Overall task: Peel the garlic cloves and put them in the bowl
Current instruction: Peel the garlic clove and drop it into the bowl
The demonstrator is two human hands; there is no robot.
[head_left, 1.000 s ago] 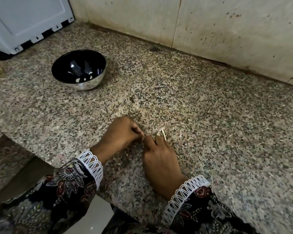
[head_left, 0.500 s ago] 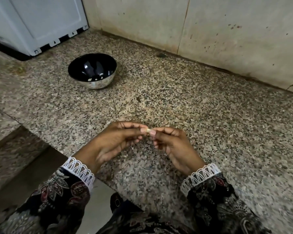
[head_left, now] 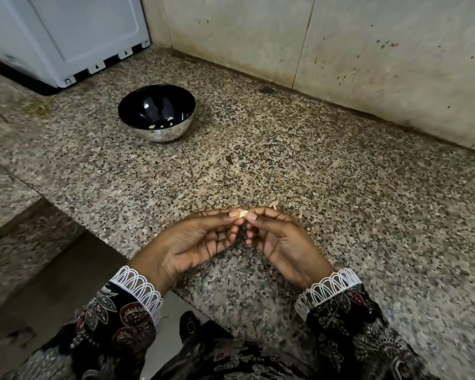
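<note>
Over the speckled stone counter [head_left: 340, 215], both hands hold one small garlic clove [head_left: 243, 213] up in the air, well away from the steel bowl [head_left: 159, 133]. A few pale peeled bits already lie in that bowl. This clove seems to be partly peeled, so peeling and dropping are left. The left hand [head_left: 195, 242] and right hand [head_left: 280, 239] each pinch it with thumb and fingertip, other fingers loosely curled.

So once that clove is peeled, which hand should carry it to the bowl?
Left, probably. The shiny steel bowl with the dark inside sits ahead and to the left on the speckled granite counter, on the left hand's side. Both it and the right hand pinch the small pale garlic clove.
</note>
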